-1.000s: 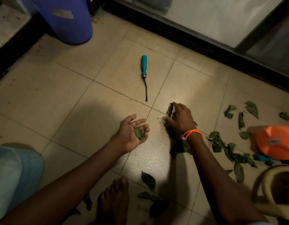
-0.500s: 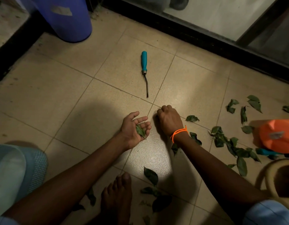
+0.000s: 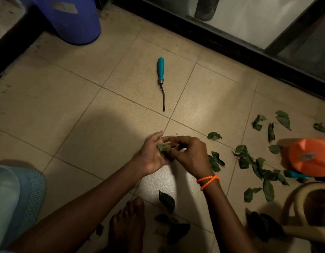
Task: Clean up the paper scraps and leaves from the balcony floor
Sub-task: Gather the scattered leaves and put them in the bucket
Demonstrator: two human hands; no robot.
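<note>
Beige balcony tiles (image 3: 85,106) remain littered: many leaves (image 3: 256,165) lie right of the fingers, more below. Left hand (image 3: 152,156) cups collected leaves (image 3: 162,148); right hand (image 3: 190,156) pinches them in.

hands (image 3: 173,152) together over leaves (image 3: 162,149), more leaves strewn right

Home balcony, dim: beige tiled floor (image 3: 70,99), sliding glass door w/ dark frame (image 3: 236,42), blue plastic drum (image 3: 74,21), scattered leaves (image 3: 264,172), hand tool (image 3: 161,79).
</note>
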